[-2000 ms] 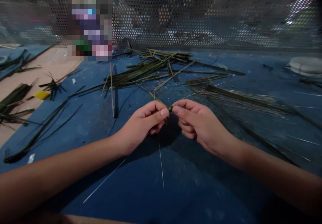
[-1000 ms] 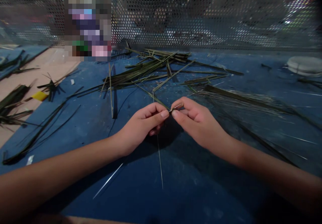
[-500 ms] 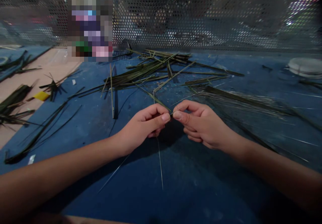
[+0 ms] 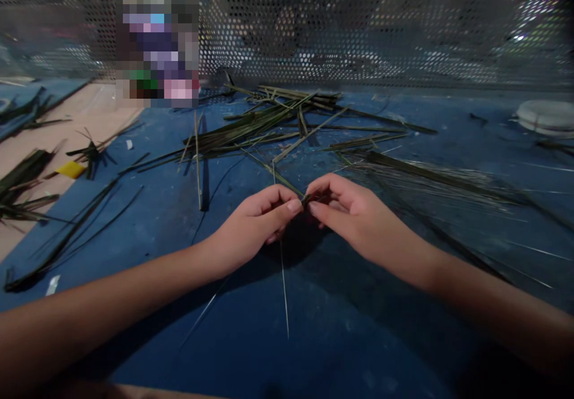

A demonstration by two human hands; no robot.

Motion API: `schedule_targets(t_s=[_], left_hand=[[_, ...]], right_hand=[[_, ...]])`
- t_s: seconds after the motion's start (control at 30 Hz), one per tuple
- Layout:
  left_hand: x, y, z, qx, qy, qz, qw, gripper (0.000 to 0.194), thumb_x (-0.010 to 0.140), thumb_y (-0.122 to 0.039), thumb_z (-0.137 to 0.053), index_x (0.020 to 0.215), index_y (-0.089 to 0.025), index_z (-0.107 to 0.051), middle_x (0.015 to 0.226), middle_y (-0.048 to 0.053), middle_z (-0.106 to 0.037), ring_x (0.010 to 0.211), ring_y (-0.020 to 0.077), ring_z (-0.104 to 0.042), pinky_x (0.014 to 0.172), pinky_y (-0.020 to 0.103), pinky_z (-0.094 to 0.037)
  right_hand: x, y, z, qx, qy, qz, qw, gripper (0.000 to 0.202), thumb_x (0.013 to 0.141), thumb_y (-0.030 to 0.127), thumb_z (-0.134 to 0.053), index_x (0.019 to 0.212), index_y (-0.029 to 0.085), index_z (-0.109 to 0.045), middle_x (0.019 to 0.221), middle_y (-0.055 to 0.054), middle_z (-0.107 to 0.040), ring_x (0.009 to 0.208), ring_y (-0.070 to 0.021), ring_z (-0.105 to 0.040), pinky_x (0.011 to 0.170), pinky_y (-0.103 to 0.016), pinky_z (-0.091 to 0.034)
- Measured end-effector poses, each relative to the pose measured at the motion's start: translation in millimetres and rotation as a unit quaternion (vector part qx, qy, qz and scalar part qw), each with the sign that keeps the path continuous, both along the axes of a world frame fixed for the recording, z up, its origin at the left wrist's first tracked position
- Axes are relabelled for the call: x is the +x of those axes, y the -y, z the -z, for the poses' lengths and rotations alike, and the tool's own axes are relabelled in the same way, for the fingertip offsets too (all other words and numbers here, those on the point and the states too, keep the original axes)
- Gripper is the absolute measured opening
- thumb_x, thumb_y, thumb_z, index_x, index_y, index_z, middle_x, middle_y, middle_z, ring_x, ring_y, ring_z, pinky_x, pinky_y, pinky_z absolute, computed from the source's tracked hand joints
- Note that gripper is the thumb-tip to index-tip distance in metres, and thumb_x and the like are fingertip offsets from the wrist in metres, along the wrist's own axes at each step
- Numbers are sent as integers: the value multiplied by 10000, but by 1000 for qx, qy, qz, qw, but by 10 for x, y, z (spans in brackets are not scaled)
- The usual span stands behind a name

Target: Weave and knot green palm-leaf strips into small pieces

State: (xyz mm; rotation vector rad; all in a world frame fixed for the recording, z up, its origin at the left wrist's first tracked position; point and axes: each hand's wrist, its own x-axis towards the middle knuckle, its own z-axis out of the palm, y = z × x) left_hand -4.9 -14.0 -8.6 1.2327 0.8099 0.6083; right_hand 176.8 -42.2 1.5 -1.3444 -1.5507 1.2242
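My left hand (image 4: 258,219) is closed, its thumb and forefinger pinching a narrow green leaf strip (image 4: 287,181) near its end. A thin, stiff pale wire (image 4: 284,291) hangs below that hand, and a bent strip rises above it. Close beside it, my right hand (image 4: 359,216) has thumb and curled fingers around the same end of the strip; the exact contact is partly hidden by the fingers. Both hands are held just above the blue tabletop (image 4: 251,339).
Behind my hands lies a heap of green leaf strips (image 4: 255,121). A bundle of thin wires (image 4: 452,180) spreads to the right, with a white round lid (image 4: 545,118) beyond. A perforated metal panel (image 4: 314,40) stands at the back. At left are a yellow piece (image 4: 70,169) and more leaves (image 4: 24,171).
My right hand has rolled over, its fingers curling further behind the strip's end, with the thumb now lower. My left hand keeps its pinch almost in the same place.
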Motion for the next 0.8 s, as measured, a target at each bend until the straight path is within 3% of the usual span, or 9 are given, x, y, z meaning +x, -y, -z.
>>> schedule_targets(t_s=[0.2,0.37,0.5,0.8], left_hand=[[29,16,-34,1,-28,-31,999,202,889,-348,-555,839,-153,-540,588,-69,-411,483,34,-355,452,160,-285],[35,30,-31,-1,-24,-32,999,201,880,-349,-562,841,-152,-548,570,-70,-405,472,34,-346,447,161,-273],[32,42,-26,-23,-2,-43,999,199,864,-344,-580,811,-155,-546,571,-67,-402,470,33,-342,442,158,-254],[13,36,-18,-53,41,-42,997,178,863,-316,-593,810,-152,-546,576,-65,-393,474,27,-328,437,153,-239]], right_hand=[[-94,29,9,-38,-58,57,996,60,846,245,-583,867,190,-596,733,29,-528,691,-100,-492,627,-231,-396],[-128,61,57,-63,-116,81,988,67,867,227,-531,923,216,-567,616,68,-421,479,-64,-342,427,-204,-277],[-140,82,67,-61,-139,67,986,73,874,271,-551,930,225,-542,552,92,-362,401,-47,-235,363,-196,-198],[-135,65,86,-113,-209,48,970,132,870,344,-600,943,247,-547,480,117,-295,351,-36,-208,315,-157,-175]])
